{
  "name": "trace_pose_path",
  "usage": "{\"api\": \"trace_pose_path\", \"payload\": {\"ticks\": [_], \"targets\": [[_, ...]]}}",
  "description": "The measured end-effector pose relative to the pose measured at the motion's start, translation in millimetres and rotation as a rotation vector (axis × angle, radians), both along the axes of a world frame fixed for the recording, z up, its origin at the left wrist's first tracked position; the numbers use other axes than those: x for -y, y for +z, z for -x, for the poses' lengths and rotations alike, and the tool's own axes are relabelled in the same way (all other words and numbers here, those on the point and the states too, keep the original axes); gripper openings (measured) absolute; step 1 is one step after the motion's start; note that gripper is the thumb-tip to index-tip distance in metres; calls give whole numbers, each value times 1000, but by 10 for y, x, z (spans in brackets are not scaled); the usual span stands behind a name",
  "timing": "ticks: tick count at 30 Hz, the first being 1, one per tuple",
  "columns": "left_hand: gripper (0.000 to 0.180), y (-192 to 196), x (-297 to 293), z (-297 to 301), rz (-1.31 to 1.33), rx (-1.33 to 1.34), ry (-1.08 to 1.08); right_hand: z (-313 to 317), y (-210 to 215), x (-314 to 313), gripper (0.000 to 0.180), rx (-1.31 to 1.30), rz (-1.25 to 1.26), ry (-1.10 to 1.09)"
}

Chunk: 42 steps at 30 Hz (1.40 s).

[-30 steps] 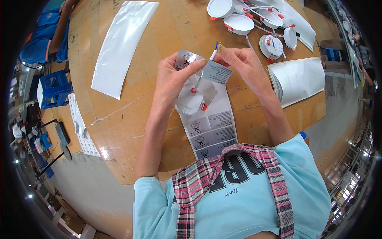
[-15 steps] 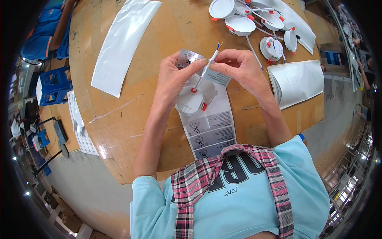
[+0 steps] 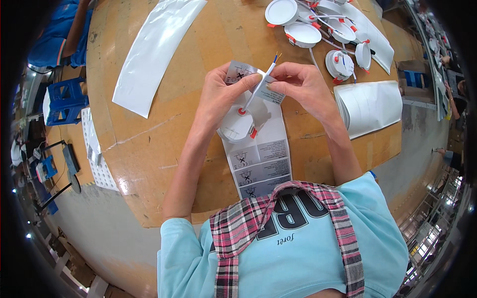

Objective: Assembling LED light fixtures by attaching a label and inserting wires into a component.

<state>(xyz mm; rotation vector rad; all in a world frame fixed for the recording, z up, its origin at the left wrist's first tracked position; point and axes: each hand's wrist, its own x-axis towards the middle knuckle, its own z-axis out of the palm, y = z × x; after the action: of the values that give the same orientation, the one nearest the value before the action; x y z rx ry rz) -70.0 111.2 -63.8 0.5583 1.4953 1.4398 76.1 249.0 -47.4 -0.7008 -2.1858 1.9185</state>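
A silver printed label [image 3: 271, 94] is wrapped behind a white cable [image 3: 255, 92] with bare wire ends, its two halves spread to either side. My left hand [image 3: 222, 94] pinches the label's left half, thumb against the cable. Thumb and fingers of my right hand [image 3: 304, 92] pinch the label's right half. The cable runs down to a round white downlight [image 3: 233, 125] with red-tipped clips, lying beneath my hands. Under the downlight, a strip of silver labels [image 3: 263, 160] on white backing stretches toward my body.
More white downlights [image 3: 304, 35] with cables are heaped at the far right. A stack of white sheets [image 3: 370, 107] lies right of my right arm, and a long glossy white sheet [image 3: 156, 54] at the left. Blue stools [image 3: 67, 101] and another person's arm [image 3: 75, 30] show beyond the table's left edge.
The view has shifted slightly. My hands keep their pinch on the label around the cable, with the right half turned a little; nothing has been let go.
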Motion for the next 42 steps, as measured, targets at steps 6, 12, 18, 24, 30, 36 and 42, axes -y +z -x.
{"api": "trace_pose_path", "payload": {"ticks": [6, 12, 18, 24, 30, 36, 42], "targets": [[30, -49, 0, 18, -18, -292, 88, -6, 17, -2, 20, 5, 38, 41], [30, 116, 238, 28, 24, -582, 214, -7, 10, -13, 21, -12, 8, 64], [12, -3, 436, -203, -17, -837, -155, -46, 2, -10, 24, -47, -21, 90], [9, 227, 442, -142, 30, -1251, -158, -169, 167, -138, 42, -181, -264, 91], [10, 314, 439, -220, 111, -1656, -231, -145, 279, 36, 38, -164, -709, 156], [11, 405, 454, -303, 182, -1807, -376, -229, 131, 191, 22, -117, -622, 71], [18, 545, 456, -292, 71, -1297, -308, -434, 22, 312, 20, -149, -723, 96]]}}
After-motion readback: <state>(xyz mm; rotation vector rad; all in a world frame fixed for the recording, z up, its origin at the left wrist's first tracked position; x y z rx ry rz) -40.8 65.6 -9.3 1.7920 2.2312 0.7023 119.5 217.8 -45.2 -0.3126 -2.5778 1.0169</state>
